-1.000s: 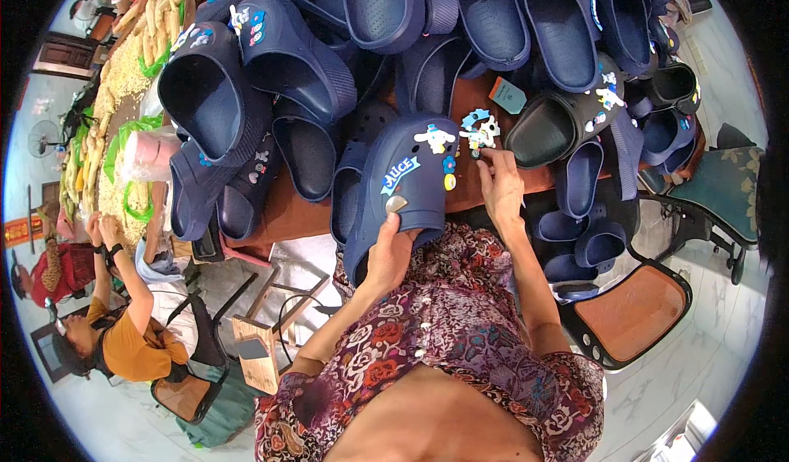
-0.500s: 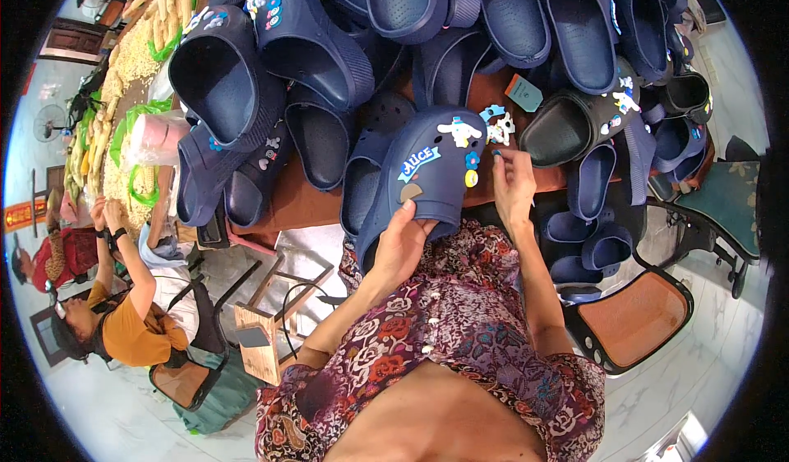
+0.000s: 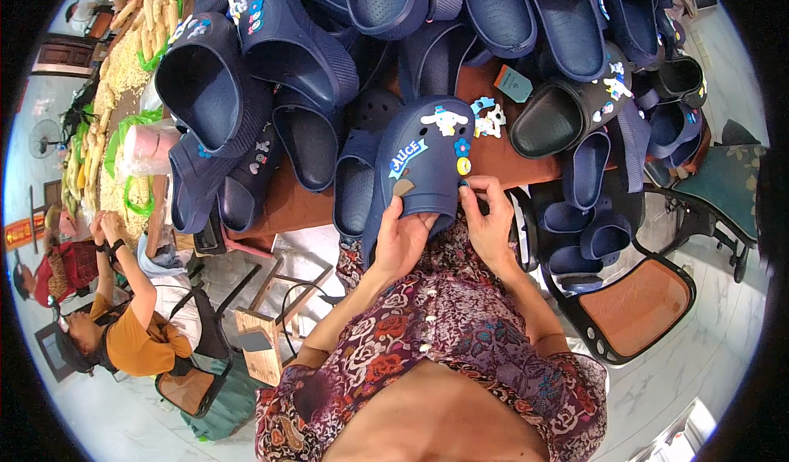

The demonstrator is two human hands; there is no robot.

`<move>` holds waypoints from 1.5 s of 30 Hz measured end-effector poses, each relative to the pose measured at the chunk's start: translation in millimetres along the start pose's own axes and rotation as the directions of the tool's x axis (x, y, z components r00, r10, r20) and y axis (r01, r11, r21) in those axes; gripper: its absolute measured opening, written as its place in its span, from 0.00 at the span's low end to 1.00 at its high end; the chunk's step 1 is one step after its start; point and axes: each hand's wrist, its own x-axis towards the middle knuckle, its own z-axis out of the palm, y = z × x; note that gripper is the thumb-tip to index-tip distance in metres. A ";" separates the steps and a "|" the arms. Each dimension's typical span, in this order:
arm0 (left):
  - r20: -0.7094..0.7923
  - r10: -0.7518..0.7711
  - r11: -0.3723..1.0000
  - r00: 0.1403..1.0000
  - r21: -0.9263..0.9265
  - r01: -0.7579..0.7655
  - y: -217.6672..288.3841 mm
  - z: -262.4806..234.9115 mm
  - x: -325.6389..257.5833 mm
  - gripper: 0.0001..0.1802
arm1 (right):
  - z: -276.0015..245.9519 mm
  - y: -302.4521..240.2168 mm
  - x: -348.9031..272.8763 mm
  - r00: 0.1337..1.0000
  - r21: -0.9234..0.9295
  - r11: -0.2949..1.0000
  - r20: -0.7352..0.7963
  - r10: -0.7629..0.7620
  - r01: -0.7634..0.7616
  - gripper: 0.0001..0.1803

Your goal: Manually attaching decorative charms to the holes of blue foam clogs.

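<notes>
A navy clog [image 3: 423, 166] is held up at the near edge of the bench [image 3: 288, 203], right in front of the person. The left hand [image 3: 403, 240] is closed around the clog's lower end, thumb up against the blue upper beside a small brown charm [image 3: 403, 187]. The right hand [image 3: 486, 215] is curled against the clog's right edge, fingertips pinched at the rim just below a round yellow charm [image 3: 464, 166]; whether something small is gripped between those fingertips cannot be told. More charms are seen on the clog's front: a white cartoon figure [image 3: 445, 120], a blue flower [image 3: 463, 145] and a slanted blue letter strip [image 3: 408, 159]. A loose cluster of white and blue charms [image 3: 489, 121] is lying on the brown bench just right of the clog. Many more navy clogs [image 3: 246, 67] are heaped behind. To the right, an orange mesh chair [image 3: 637, 306] is seen. Far left, another person in an orange shirt [image 3: 136, 339] is seated.
</notes>
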 end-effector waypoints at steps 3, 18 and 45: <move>-0.002 0.012 1.000 1.000 0.026 -0.012 -0.4 -0.3 0.6 0.34 | 1.4 6.9 -6.8 0.972 0.195 0.952 0.044 0.230 -0.234 0.07; 0.034 0.025 1.000 0.999 -0.015 -0.024 -1.5 -11.3 0.4 0.29 | -16.3 16.8 8.3 0.880 0.396 0.799 0.342 0.328 -0.452 0.08; -0.136 0.041 0.953 0.990 0.303 0.003 0.1 -4.8 -11.3 0.27 | -21.4 36.6 14.0 0.649 0.485 0.468 0.700 0.299 -0.739 0.28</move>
